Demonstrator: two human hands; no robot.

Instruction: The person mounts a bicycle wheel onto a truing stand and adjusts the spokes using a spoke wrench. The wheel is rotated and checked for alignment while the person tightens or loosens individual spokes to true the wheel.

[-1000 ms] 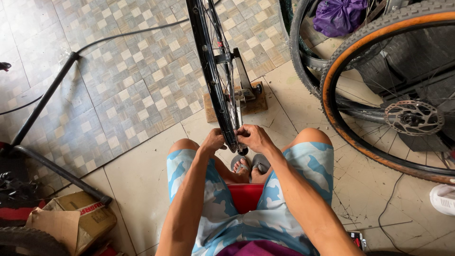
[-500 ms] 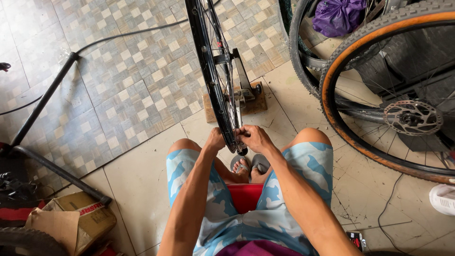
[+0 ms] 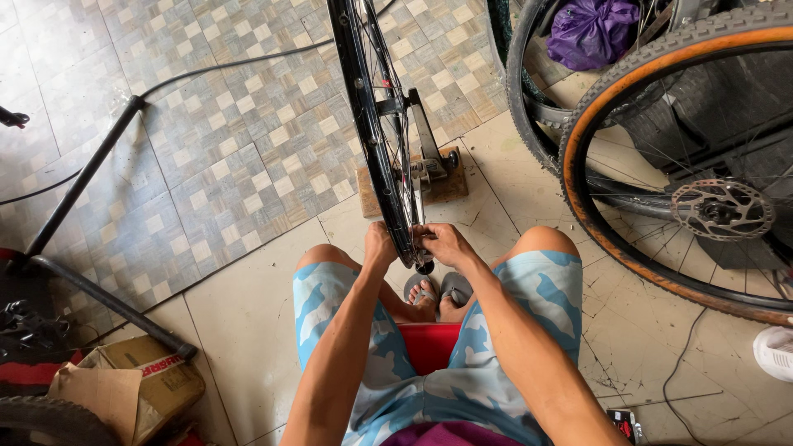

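Note:
A bare black bicycle rim (image 3: 369, 124) with thin spokes stands upright in a truing stand (image 3: 423, 157) on a small wooden base, just in front of my knees. My left hand (image 3: 380, 245) grips the near edge of the rim from the left side. My right hand (image 3: 444, 244) is closed around a small dark tool at the spokes on the rim's right side, near its lowest point. I sit on a red stool (image 3: 429, 345) with both feet under the wheel.
A large wheel with a tan-walled tyre and disc rotor (image 3: 720, 211) leans at the right, a purple bag (image 3: 593, 31) behind it. A black metal stand bar (image 3: 78, 194) crosses the tiled floor at left. A cardboard box (image 3: 136, 384) lies at lower left.
Both hands stay at the bottom of the rim; only slight finger shifts show.

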